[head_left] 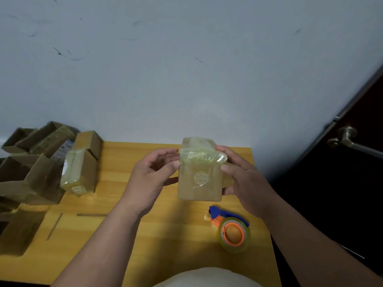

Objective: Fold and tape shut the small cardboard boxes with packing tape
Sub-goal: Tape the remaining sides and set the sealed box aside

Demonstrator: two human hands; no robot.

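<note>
Box [200, 175], small and brown, being held up above the far right part of the bench [132, 204], its upper end already wrapped in glossy tape, a round stamp showing on the near face. Being gripped on its right side by the right hand [242, 179], thumb on the front face and fingers [222, 150] curling round the taped top corner. Being touched at its left edge by the left hand [153, 172], thumb tip pressing the side just below the tape, the other fingers loosely bent and apparently holding nothing.

Head view, lower down: tape dispenser [232, 230], blue and orange with a clear roll, lying idle near the right edge of the bench, just below the held box and apart from both hands.

Head view, left side: taped box [79, 172] standing near the left edge, looking finished. Open boxes [31, 162] piling beyond it, flaps up, seemingly waiting their turn.

Judging progress: at least one box sealed, this one seeming close to done and probably being checked or smoothed; bottom end not visible, so sealing there cannot be told. Several boxes likely remaining.
</note>
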